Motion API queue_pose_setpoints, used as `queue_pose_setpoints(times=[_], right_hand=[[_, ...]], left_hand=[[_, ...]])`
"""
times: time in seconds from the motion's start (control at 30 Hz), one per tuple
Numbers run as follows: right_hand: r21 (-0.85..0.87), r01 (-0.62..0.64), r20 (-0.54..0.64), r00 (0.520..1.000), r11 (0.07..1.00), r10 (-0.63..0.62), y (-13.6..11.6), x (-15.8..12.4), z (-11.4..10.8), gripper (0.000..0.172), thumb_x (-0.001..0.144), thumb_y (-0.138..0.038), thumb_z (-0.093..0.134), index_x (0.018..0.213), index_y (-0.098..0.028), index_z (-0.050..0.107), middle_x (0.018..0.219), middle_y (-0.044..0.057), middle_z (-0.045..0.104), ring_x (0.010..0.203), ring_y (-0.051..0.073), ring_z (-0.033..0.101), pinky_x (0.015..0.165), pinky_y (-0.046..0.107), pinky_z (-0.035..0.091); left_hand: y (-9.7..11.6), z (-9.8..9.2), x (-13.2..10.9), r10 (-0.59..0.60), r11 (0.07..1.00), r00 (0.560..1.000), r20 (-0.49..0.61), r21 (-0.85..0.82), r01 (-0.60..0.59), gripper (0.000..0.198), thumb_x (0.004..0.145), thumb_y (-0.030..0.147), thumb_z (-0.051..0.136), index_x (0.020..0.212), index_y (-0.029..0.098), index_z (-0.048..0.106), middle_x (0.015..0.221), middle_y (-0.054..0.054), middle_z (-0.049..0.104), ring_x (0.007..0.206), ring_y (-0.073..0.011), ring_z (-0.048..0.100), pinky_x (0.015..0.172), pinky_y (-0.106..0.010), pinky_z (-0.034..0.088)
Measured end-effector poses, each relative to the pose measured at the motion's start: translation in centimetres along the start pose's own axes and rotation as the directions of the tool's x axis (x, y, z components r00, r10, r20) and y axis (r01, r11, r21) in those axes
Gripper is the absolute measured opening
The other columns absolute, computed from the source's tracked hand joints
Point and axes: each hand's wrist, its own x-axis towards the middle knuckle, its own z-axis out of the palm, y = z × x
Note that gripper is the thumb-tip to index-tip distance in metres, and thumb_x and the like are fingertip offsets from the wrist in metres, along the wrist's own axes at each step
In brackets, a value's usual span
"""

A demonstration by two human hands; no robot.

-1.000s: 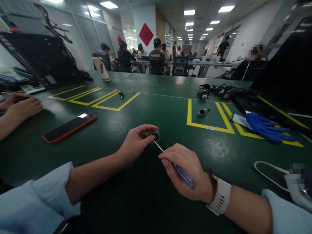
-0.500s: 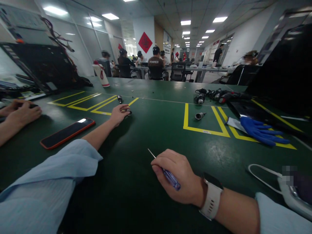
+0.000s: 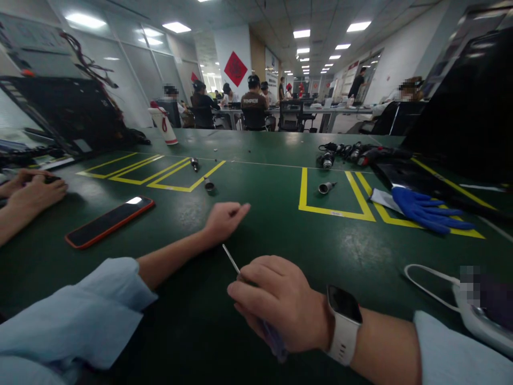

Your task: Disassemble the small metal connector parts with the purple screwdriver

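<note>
My right hand (image 3: 276,299) is wrapped round a screwdriver (image 3: 231,258). Its thin metal shaft points up and left, and the purplish handle shows below my palm. Close by, my left hand (image 3: 226,220) hovers over the green table with its fingers curled in and the thumb side pointing right; I see nothing in it. Just beyond it, a small dark metal cup-shaped part (image 3: 209,184) stands by the yellow tape line. A small metal cylinder (image 3: 194,164) lies farther back. Inside the right taped box rests a similar cup-shaped part with a thin stem (image 3: 326,187).
A phone in an orange case (image 3: 110,222) lies at left, near another person's hands (image 3: 38,192). A white cup (image 3: 163,125) stands behind. At right are a blue glove (image 3: 427,208), dark tools with cables (image 3: 348,155) and a white device with a loop (image 3: 476,310).
My left hand has let go of the cup-shaped part and moved right and nearer to me. My right hand, with the screwdriver, has shifted slightly left and turned.
</note>
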Motion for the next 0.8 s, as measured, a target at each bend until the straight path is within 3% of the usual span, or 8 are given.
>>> queue_pose_setpoints(times=[0.1,0.2,0.3,0.43,0.5,0.57,0.67,0.8], right_hand=[[-0.083,0.127,-0.102,0.986,0.988,-0.135,-0.5,0.2,0.3,0.017,0.087,-0.018,0.048,0.095,-0.015,0.062,0.082,0.005,0.065,0.077,0.017,0.057,0.070,0.032,0.049],[-0.106,0.241,-0.138,0.957,0.965,-0.254,-1.4,0.3,0.9,0.018,0.087,-0.019,0.047,0.091,-0.019,0.064,0.082,0.001,0.065,0.077,0.015,0.057,0.074,0.031,0.049],[-0.099,0.240,-0.165,0.953,0.966,-0.254,-1.9,0.2,1.4,0.025,0.091,-0.020,0.039,0.087,-0.026,0.063,0.092,-0.002,0.065,0.085,0.013,0.058,0.079,0.029,0.047],[-0.089,0.140,-0.283,0.946,0.986,-0.160,-1.6,0.0,1.4,0.022,0.091,-0.024,0.043,0.083,-0.022,0.063,0.089,0.001,0.066,0.089,0.014,0.058,0.082,0.029,0.048],[-0.077,0.085,-0.310,0.945,0.993,-0.105,-1.2,0.0,1.2,0.020,0.091,-0.023,0.043,0.086,-0.021,0.063,0.088,0.003,0.066,0.090,0.015,0.058,0.083,0.029,0.048],[-0.076,0.076,-0.305,0.947,0.994,-0.096,-0.8,0.0,1.1,0.020,0.091,-0.023,0.043,0.087,-0.020,0.062,0.088,0.003,0.066,0.090,0.015,0.057,0.083,0.030,0.048],[-0.084,0.091,-0.304,0.946,0.992,-0.113,-0.5,0.1,1.1,0.021,0.091,-0.020,0.042,0.087,-0.019,0.062,0.086,0.003,0.065,0.087,0.015,0.057,0.082,0.029,0.048],[-0.072,0.087,-0.285,0.953,0.994,-0.104,-0.4,0.0,1.0,0.021,0.091,-0.018,0.040,0.089,-0.018,0.061,0.086,0.004,0.065,0.087,0.015,0.057,0.081,0.030,0.048]], left_hand=[[5.4,2.4,-2.7,0.304,0.953,0.906,0.295,-0.101,-0.287,0.046,0.082,0.041,0.048,0.041,0.022,0.043,0.040,0.003,0.041,0.041,-0.0121,0.041,0.044,-0.029,0.031],[9.0,4.2,-3.1,0.419,0.907,0.825,0.380,-0.141,-0.396,0.046,0.084,0.046,0.047,0.043,0.023,0.047,0.040,0.002,0.046,0.043,-0.0143,0.047,0.043,-0.030,0.032],[10.9,6.4,0.2,0.493,0.862,0.776,0.393,-0.102,-0.496,0.048,0.091,0.043,0.034,0.057,0.019,0.056,0.053,-0.003,0.057,0.052,-0.0157,0.055,0.049,-0.030,0.038],[12.1,11.1,8.0,0.249,0.962,0.946,0.205,0.057,-0.266,0.040,0.093,0.043,0.033,0.097,0.013,0.058,0.096,-0.011,0.063,0.083,-0.0191,0.061,0.070,-0.031,0.046],[12.3,13.6,11.4,0.121,0.978,0.981,0.154,0.151,-0.144,0.051,0.085,0.052,0.046,0.115,0.011,0.050,0.114,-0.015,0.057,0.103,-0.0253,0.056,0.083,-0.034,0.045],[12.2,15.5,13.5,0.078,0.979,0.984,0.160,0.175,-0.106,0.059,0.079,0.053,0.056,0.116,0.008,0.048,0.116,-0.019,0.056,0.106,-0.0304,0.054,0.085,-0.038,0.044],[11.9,16.7,14.4,0.063,0.979,0.978,0.200,0.179,-0.100,0.035,0.081,0.037,0.059,0.102,0.009,0.054,0.102,-0.017,0.061,0.098,-0.0288,0.057,0.081,-0.038,0.046],[11.8,15.0,12.5,0.087,0.981,0.979,0.186,0.155,-0.116,0.020,0.084,0.025,0.050,0.098,0.010,0.053,0.099,-0.015,0.061,0.095,-0.0251,0.057,0.080,-0.036,0.046]])
